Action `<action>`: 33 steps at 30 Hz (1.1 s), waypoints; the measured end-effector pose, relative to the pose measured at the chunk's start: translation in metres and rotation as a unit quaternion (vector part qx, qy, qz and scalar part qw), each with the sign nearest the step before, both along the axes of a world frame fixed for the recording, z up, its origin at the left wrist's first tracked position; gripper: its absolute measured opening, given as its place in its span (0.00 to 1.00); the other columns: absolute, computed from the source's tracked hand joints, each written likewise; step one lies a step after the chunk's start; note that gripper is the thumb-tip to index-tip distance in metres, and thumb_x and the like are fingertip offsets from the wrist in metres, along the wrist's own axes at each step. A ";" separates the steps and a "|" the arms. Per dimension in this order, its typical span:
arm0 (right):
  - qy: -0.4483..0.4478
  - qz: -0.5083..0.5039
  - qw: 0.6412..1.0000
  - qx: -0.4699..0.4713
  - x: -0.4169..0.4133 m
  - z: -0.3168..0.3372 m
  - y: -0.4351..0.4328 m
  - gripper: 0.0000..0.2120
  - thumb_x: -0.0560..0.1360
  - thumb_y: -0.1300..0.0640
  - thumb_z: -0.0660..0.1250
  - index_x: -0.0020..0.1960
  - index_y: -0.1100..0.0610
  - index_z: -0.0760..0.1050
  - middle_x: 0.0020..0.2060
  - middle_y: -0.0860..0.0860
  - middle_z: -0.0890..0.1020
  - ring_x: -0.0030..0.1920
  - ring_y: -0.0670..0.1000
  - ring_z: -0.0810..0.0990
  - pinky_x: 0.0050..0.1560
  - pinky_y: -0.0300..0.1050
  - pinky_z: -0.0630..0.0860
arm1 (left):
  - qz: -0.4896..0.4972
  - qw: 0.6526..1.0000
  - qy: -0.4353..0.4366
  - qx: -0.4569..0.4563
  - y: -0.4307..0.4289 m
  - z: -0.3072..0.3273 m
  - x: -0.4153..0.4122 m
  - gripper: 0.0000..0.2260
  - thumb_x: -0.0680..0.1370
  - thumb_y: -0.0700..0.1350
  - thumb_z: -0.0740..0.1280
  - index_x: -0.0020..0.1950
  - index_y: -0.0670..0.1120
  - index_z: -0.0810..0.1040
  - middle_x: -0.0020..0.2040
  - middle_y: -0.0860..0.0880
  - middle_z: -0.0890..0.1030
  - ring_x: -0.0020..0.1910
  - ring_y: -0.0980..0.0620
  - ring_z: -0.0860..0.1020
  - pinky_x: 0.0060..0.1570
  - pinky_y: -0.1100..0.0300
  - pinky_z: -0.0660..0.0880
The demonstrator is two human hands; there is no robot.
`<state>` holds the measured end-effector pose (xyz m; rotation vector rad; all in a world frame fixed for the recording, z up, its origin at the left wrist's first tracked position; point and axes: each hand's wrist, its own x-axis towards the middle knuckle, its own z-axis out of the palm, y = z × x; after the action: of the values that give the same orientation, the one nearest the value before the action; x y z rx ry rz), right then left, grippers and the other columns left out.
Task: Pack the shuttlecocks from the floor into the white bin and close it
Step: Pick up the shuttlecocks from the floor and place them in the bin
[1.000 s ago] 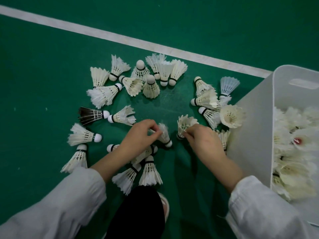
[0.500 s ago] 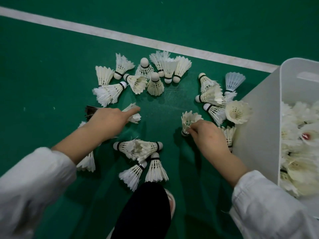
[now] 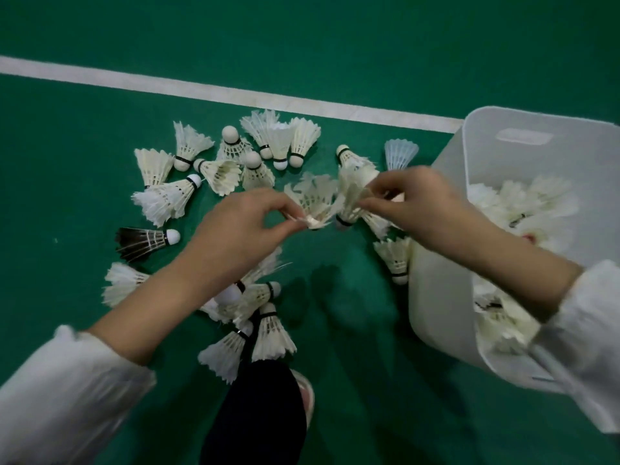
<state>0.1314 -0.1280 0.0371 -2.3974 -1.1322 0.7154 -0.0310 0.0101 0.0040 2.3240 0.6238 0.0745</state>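
Several white shuttlecocks lie scattered on the green floor [image 3: 335, 297], with one black-feathered shuttlecock [image 3: 144, 243] at the left. My left hand [image 3: 241, 226] pinches a white shuttlecock [image 3: 313, 203] by its feathers, lifted above the floor. My right hand [image 3: 422, 206] pinches another white shuttlecock [image 3: 352, 196] right beside it, so the two nearly touch. The white bin [image 3: 436, 297] stands open at the right, holding several shuttlecocks. My right forearm crosses over the bin's near corner.
A white court line [image 3: 235, 95] runs across the floor beyond the pile. My dark trouser leg [image 3: 255, 414] and a shoe [image 3: 307, 394] are at the bottom centre, close to a small cluster of shuttlecocks [image 3: 255, 327]. No lid is in view.
Both hands have risen from the floor, each with a shuttlecock, and come together in the middle. The left hand moved right from the left cluster. The view shifted toward the bin.
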 end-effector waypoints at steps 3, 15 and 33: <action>0.007 -0.073 0.996 0.042 0.022 0.045 -0.040 0.07 0.74 0.48 0.66 0.43 0.50 0.79 0.36 0.41 0.80 0.33 0.46 0.77 0.27 0.37 0.68 | -0.040 0.999 -0.018 -0.012 -0.026 0.022 0.024 0.08 0.74 0.55 0.65 0.48 0.54 0.80 0.46 0.61 0.78 0.35 0.76 0.70 0.38 0.75 0.66; 0.047 -0.279 0.958 0.035 0.033 0.009 -0.184 0.05 0.73 0.52 0.68 0.39 0.44 0.78 0.43 0.42 0.82 0.47 0.51 0.81 0.52 0.47 0.75 | -0.126 0.991 -0.036 -0.033 -0.100 0.039 0.069 0.10 0.72 0.58 0.62 0.46 0.55 0.76 0.36 0.66 0.76 0.24 0.65 0.70 0.25 0.73 0.64; -0.025 -0.094 0.983 -0.158 0.050 -0.024 -0.170 0.18 0.75 0.51 0.65 0.65 0.49 0.72 0.63 0.48 0.74 0.63 0.50 0.71 0.62 0.47 0.69 | -0.131 0.989 -0.056 -0.031 -0.121 0.042 0.077 0.07 0.73 0.55 0.63 0.45 0.54 0.77 0.45 0.62 0.79 0.21 0.47 0.68 0.21 0.67 0.63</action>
<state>0.1812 -0.2982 0.0132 -2.7555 -0.8452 0.8269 0.0455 -0.1105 0.0458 2.3029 0.2588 0.0611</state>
